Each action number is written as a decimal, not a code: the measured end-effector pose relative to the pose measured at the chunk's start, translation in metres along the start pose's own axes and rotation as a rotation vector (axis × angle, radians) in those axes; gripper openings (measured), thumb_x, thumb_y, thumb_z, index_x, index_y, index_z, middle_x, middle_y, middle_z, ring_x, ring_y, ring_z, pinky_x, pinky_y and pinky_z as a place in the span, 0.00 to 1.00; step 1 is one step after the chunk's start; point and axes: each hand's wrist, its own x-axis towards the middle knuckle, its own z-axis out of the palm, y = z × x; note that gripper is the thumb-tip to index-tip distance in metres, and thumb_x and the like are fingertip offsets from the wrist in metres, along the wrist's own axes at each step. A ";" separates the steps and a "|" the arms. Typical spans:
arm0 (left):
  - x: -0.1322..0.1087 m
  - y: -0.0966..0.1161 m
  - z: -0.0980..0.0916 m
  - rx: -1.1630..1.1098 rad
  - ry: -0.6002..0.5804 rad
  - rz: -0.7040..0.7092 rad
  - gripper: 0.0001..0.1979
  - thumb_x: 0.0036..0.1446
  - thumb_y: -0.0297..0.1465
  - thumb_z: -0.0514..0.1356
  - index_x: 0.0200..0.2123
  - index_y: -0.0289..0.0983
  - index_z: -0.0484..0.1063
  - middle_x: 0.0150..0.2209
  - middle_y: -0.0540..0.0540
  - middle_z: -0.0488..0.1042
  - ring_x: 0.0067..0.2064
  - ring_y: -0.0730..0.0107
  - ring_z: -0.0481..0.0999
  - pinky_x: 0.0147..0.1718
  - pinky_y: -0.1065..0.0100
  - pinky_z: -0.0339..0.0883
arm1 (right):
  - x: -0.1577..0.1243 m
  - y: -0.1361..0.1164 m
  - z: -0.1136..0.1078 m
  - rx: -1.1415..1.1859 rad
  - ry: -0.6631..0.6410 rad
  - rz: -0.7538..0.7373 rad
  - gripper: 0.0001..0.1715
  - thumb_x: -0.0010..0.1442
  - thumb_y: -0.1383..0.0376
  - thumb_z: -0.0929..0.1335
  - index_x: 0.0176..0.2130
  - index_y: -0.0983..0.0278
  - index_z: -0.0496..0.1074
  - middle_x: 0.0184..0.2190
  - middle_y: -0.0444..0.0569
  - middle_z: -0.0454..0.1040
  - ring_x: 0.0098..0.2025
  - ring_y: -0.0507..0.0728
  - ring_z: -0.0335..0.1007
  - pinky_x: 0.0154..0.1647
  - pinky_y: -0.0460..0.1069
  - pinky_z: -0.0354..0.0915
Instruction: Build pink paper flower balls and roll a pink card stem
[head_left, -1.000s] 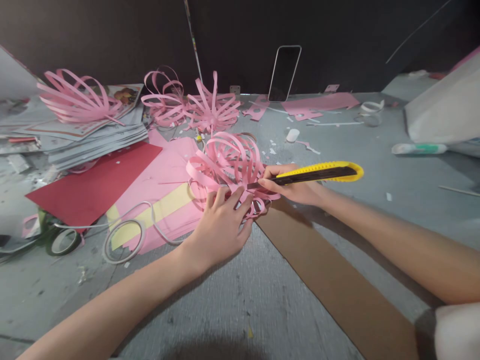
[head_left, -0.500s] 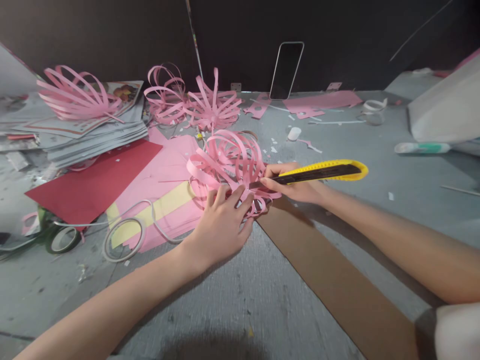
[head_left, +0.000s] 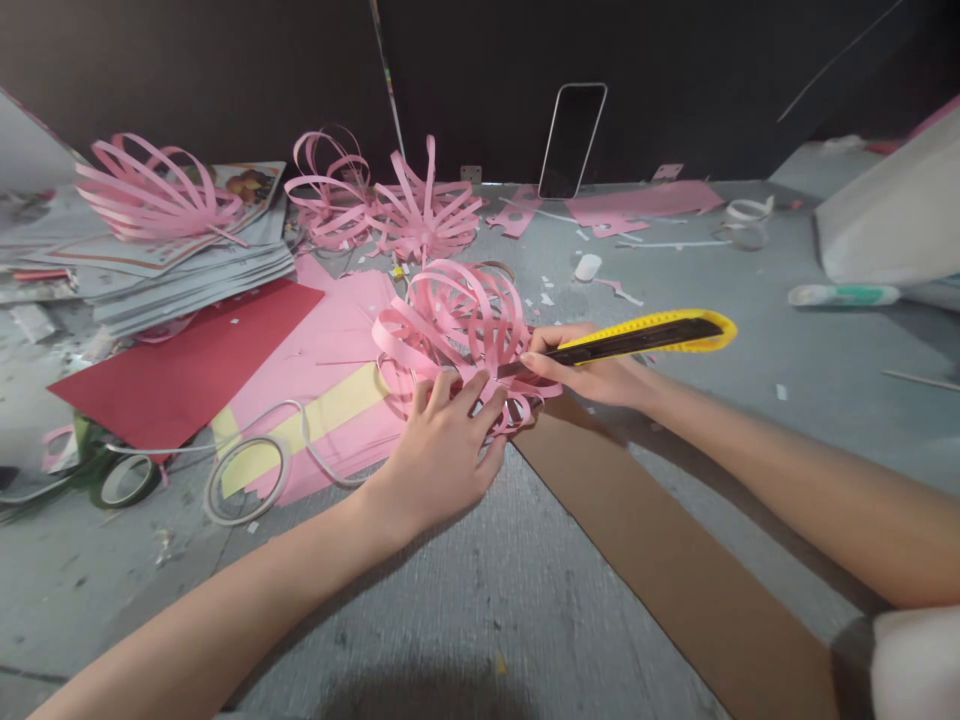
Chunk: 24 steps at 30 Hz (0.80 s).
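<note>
In the middle of the head view lies a pink paper-strip flower (head_left: 450,310) with looped strips. My left hand (head_left: 446,440) presses down on its near side, fingers bent over the strips. My right hand (head_left: 581,368) grips a yellow and black box cutter (head_left: 652,335). The cutter is tilted, its handle rising to the right and its blade end pointing left into the flower's centre. Paper and fingers partly hide the blade tip. Under the flower's near right edge runs a strip of brown cardboard (head_left: 660,550).
More pink strip flowers (head_left: 427,215) stand at the back left, one on a newspaper stack (head_left: 187,290). Red paper (head_left: 195,360), pink sheets (head_left: 277,350) and tape rolls (head_left: 247,480) lie left. A phone (head_left: 574,140) leans on the dark wall. A marker (head_left: 844,296) lies right.
Almost nothing differs. Both hands, the paper flower and the box cutter keep their places, with only a very slight shift of the cutter's handle.
</note>
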 end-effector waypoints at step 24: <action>0.000 0.000 0.001 0.009 0.001 0.003 0.28 0.74 0.39 0.54 0.72 0.38 0.66 0.74 0.38 0.64 0.65 0.39 0.63 0.64 0.39 0.60 | -0.001 0.004 0.001 -0.020 0.018 -0.014 0.26 0.74 0.46 0.67 0.32 0.62 0.69 0.27 0.41 0.68 0.29 0.51 0.61 0.31 0.48 0.57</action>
